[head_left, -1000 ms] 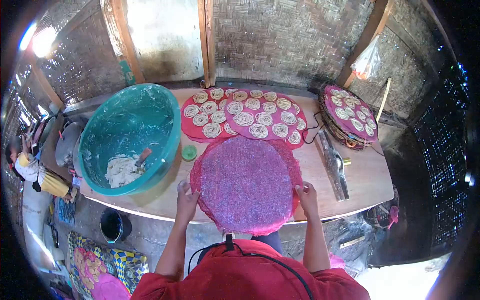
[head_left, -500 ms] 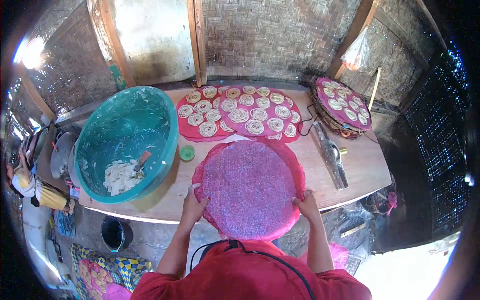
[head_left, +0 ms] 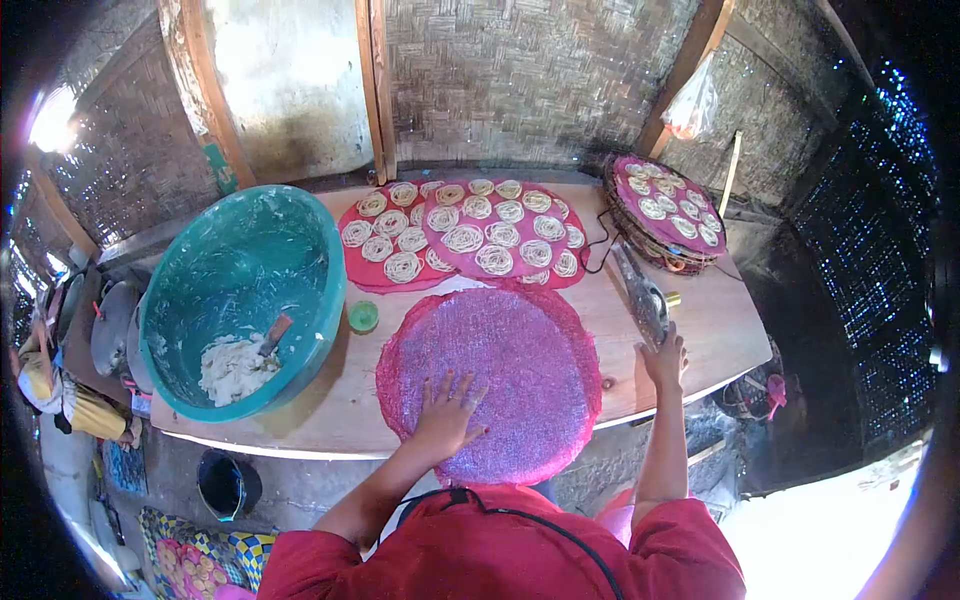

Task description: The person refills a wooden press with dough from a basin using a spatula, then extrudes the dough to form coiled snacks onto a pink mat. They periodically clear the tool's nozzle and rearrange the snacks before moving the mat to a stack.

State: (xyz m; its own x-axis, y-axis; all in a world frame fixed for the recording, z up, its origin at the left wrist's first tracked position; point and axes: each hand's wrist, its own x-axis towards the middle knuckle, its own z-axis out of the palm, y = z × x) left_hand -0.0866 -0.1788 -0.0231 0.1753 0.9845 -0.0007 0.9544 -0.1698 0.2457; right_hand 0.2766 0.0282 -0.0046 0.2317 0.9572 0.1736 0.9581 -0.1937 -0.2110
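Note:
My left hand (head_left: 446,418) lies flat with fingers spread on a round pink mesh sheet (head_left: 510,350), which has a darker pink edge beneath it. The sheet overlaps the table's front edge. To its right, my right hand (head_left: 665,362) is closed over the lower end of a long metal press (head_left: 640,290) with two handles; the hand covers that end. Behind the mesh, pink round sheets carry coils of pale noodle-like dough (head_left: 463,238).
A big teal basin (head_left: 330,300) with white dough (head_left: 238,365) and a wooden-handled tool stands left. Beside it is a small green lid (head_left: 363,317). A stack of round trays (head_left: 650,240) sits at the back right. Another person (head_left: 45,375) is at far left.
My left hand has gone from the mesh's left rim to flat on its surface. My right hand has let go of its right rim and moved up and right onto the metal press.

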